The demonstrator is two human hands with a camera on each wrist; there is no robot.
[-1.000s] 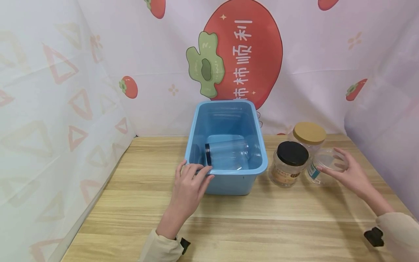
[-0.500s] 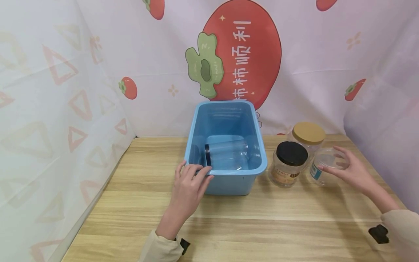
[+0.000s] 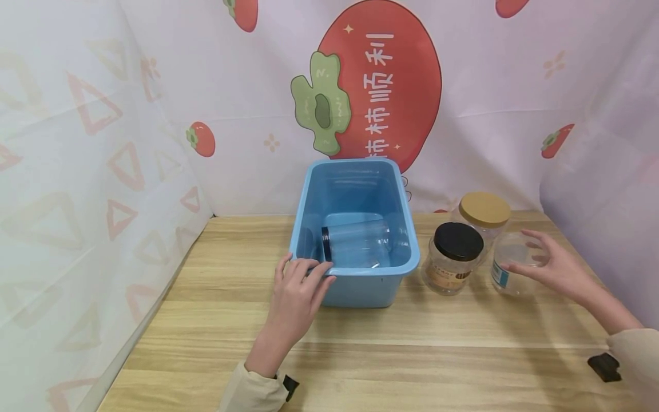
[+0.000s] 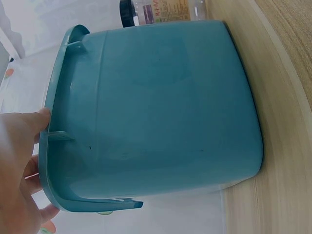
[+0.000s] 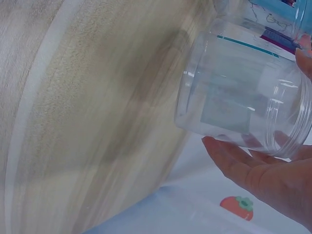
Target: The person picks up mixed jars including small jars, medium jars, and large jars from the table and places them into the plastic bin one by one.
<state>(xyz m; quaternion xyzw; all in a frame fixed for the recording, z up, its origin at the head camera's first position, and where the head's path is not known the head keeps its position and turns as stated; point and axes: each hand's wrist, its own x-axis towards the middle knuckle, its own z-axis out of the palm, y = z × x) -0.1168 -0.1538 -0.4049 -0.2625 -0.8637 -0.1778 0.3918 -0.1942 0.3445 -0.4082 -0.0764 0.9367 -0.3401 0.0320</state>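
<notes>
My left hand grips the near rim of a blue plastic bin. In the left wrist view the thumb lies on the rim's outer side, and the other fingers reach behind it. Inside the bin a clear jar with a black lid lies on its side. To the right, my right hand holds a clear lidless jar between thumb and fingers. It carries a blue-and-white label and stands about upright. Whether its base touches the table cannot be told.
Left of the held jar stands a black-lidded jar with a brownish label. Behind it is a jar with a tan lid. Printed cloth walls the back and sides of the wooden table.
The lidless jar has shifted slightly right, away from the black-lidded jar, together with my right hand. My left hand stays on the bin's rim.
</notes>
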